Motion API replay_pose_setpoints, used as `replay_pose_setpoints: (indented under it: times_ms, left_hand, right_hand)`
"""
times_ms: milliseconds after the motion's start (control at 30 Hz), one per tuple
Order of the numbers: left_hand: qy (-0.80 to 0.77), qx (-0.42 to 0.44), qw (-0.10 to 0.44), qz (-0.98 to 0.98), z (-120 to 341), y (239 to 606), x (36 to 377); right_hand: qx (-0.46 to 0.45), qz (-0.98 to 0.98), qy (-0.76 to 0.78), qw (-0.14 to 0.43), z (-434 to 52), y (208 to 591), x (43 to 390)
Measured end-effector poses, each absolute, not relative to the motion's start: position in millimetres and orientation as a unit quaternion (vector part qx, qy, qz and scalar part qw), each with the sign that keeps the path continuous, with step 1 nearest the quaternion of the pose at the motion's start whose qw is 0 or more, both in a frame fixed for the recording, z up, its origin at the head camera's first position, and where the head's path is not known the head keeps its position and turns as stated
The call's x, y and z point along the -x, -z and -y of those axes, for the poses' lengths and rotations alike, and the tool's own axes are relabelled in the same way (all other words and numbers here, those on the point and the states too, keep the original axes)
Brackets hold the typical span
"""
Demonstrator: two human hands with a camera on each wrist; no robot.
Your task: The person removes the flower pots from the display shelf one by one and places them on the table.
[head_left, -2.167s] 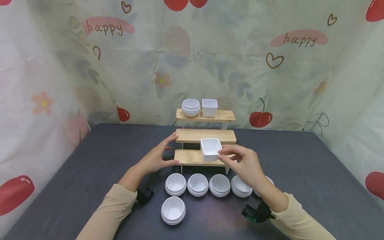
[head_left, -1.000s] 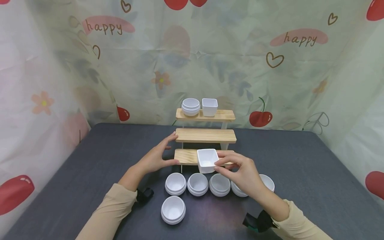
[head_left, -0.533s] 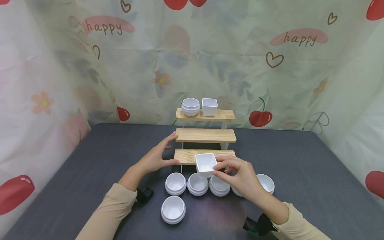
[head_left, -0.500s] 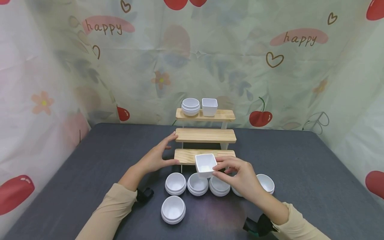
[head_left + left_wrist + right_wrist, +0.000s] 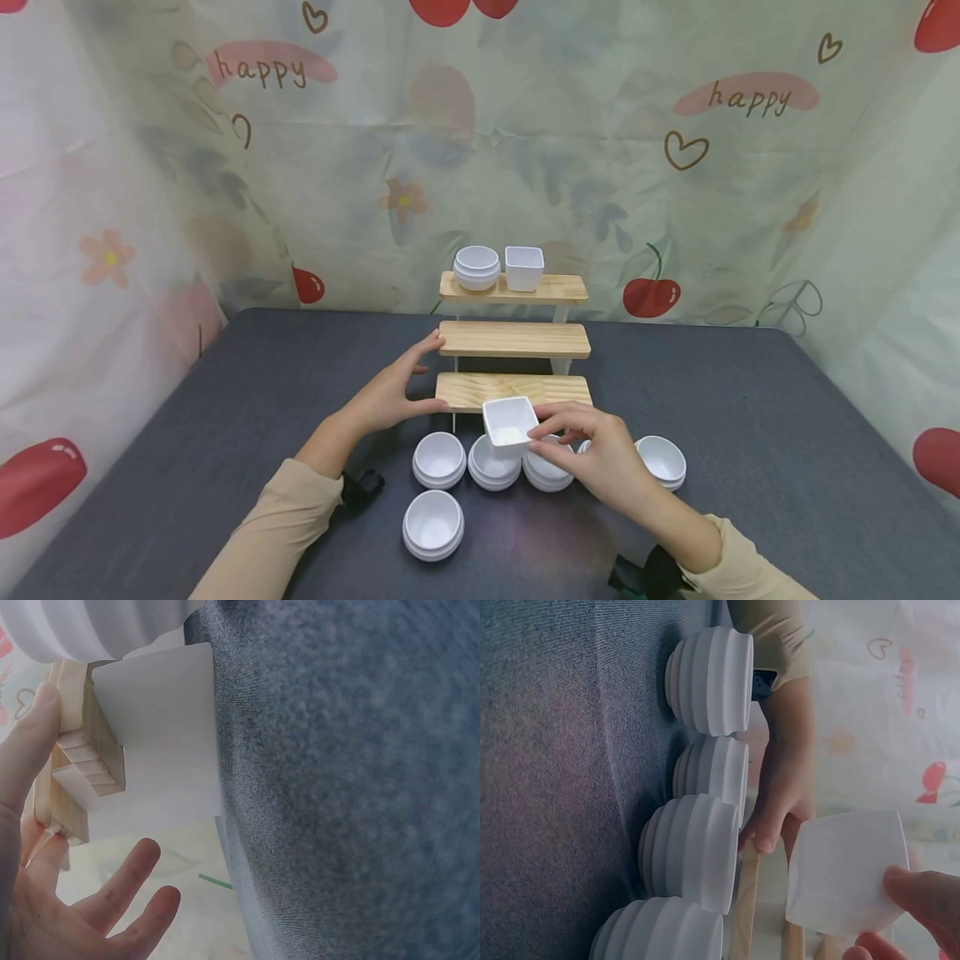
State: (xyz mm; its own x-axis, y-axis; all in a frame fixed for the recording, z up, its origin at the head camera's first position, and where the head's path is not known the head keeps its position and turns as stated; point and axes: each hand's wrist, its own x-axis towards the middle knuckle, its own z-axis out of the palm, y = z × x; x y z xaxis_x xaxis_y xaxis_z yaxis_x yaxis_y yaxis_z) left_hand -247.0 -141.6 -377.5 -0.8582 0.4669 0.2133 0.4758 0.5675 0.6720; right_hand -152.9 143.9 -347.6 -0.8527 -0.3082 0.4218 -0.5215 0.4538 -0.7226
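- Pinching the square white cup (image 5: 510,425) by its right rim with my right hand (image 5: 592,457), thumb and fingertips curled on it, I hold it in the air just above the near row of bowls, in front of the lowest shelf.
- My left hand (image 5: 390,396) has its fingers straight, thumb on the lowest board's left end and fingertips on the middle one, likely steadying the wooden rack (image 5: 514,340).
- Count: two square cups, mine and one on the top shelf (image 5: 524,267).
- Seven round ribbed bowls (image 5: 439,459): five in the near row, one nearer alone (image 5: 432,524), one on the top shelf (image 5: 477,267).
- The rack has three shelves and stands on the grey table (image 5: 750,433).
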Motion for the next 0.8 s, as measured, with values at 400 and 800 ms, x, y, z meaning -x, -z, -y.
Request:
replay_pose_setpoints:
  times_ms: [400,800]
  left_hand:
    - [0.381,0.278,0.021,0.881,142.2,380.7,248.5]
    - [0.381,0.267,0.009,0.885,142.1,379.3,248.3]
  right_hand:
    - [-0.262,0.839,-0.463,0.114,-143.2,350.5,148.8]
    - [-0.267,0.843,-0.452,0.117,-143.6,353.1,144.7]
